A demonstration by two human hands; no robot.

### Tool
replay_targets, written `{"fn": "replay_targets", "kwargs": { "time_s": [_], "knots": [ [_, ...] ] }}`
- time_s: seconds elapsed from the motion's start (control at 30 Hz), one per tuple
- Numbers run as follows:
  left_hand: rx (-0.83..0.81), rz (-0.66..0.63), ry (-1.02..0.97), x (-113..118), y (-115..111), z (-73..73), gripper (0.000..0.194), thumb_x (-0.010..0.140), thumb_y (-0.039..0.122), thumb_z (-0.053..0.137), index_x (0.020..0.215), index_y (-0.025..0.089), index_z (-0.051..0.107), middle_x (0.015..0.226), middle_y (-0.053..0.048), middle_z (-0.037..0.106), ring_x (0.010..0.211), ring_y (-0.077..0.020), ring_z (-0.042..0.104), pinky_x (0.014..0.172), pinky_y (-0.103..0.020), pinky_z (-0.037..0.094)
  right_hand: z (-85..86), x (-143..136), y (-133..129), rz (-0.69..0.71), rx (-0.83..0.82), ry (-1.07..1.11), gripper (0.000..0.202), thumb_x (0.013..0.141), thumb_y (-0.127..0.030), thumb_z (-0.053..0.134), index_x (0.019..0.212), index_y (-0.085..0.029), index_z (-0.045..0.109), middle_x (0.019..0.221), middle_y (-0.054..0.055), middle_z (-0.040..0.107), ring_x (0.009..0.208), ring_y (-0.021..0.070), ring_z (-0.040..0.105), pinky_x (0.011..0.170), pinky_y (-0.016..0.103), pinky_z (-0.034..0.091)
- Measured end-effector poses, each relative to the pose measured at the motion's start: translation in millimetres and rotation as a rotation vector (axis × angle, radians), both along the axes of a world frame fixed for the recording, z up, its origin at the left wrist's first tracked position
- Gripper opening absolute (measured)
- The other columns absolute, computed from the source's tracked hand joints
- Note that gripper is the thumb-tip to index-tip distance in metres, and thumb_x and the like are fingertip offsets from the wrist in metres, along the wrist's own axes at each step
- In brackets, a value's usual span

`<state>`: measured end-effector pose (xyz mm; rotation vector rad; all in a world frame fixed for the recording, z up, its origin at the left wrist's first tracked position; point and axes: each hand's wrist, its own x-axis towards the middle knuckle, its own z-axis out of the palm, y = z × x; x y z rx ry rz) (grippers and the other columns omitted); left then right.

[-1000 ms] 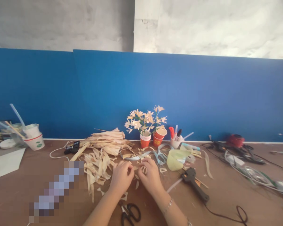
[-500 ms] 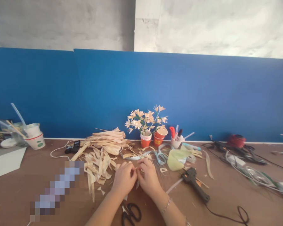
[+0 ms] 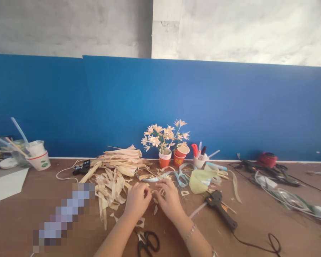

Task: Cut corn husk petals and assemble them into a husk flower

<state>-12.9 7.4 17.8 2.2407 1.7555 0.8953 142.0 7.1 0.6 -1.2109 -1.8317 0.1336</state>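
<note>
My left hand (image 3: 138, 200) is over the middle of the table, its thumb and forefinger pinched together; what lies in the pinch, if anything, is too small to make out. Just apart from it, my right hand (image 3: 168, 198) has its thumb and fingers spread, with pale scraps of dried husk close under the fingertips. A small petal-shaped piece (image 3: 155, 209) lies between the wrists. Nearer me are a cut husk scrap (image 3: 140, 222) and black-handled scissors (image 3: 147, 242). Beside my left hand is a heap of dried corn husk strips (image 3: 112, 187).
Pale husk flowers (image 3: 164, 135) stand in stacked paper cups (image 3: 164, 160) at the back, beside a pen cup (image 3: 199, 162). A black glue gun (image 3: 220, 210) with its cord lies to the right, near yellow-green ribbon (image 3: 200, 182). More husks (image 3: 125, 160) lie behind the heap.
My hands have drawn apart, the left one shifting left and the right fingers spreading. More of the petal piece and the cut scrap now shows.
</note>
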Motion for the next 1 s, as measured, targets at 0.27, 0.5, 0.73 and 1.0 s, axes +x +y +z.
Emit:
{"fn": "replay_targets", "kwargs": {
  "time_s": [0.27, 0.5, 0.73, 1.0],
  "knots": [
    [0.015, -0.007, 0.046, 12, -6, 3.4, 0.014, 0.08, 0.017, 0.051, 0.069, 0.02, 0.059, 0.075, -0.002, 0.066, 0.082, -0.0221, 0.059, 0.075, -0.035, 0.034, -0.1, -9, -3, -0.052, -0.021, -0.049, 0.015, 0.075, -0.006, 0.053, 0.069, -0.019, 0.057, 0.097, 0.008, 0.062, 0.093, 0.0232, 0.056, 0.078, 0.034, 0.04],
    [0.031, 0.06, 0.103, -6, 5, -2.3, 0.015, 0.082, 0.018, 0.05, 0.073, 0.02, 0.062, 0.077, -0.004, 0.067, 0.084, -0.023, 0.057, 0.076, -0.034, 0.035, 1.9, 5, 0, -0.157, -0.074, -0.158, 0.015, 0.073, -0.008, 0.056, 0.063, -0.019, 0.059, 0.087, 0.006, 0.062, 0.084, 0.0222, 0.056, 0.068, 0.032, 0.036],
    [-0.009, -0.072, 0.227, -4, 4, -9.3, 0.01, 0.083, 0.023, 0.055, 0.084, 0.021, 0.065, 0.092, -0.006, 0.064, 0.095, -0.0252, 0.052, 0.081, -0.037, 0.034, -4.9, 7, 1, -0.217, -0.118, -0.256, 0.019, 0.076, -0.01, 0.059, 0.062, -0.021, 0.064, 0.082, 0.006, 0.064, 0.081, 0.0229, 0.056, 0.066, 0.031, 0.033],
    [-0.091, -0.056, 0.254, 2, 7, -9.0, 0.013, 0.084, 0.015, 0.05, 0.08, 0.018, 0.062, 0.095, -0.008, 0.06, 0.096, -0.025, 0.05, 0.081, -0.036, 0.035, -7.4, 9, 5, -0.272, -0.088, -0.187, 0.017, 0.077, -0.01, 0.058, 0.065, -0.021, 0.065, 0.083, 0.006, 0.064, 0.082, 0.023, 0.057, 0.067, 0.031, 0.036]
  ]
}}
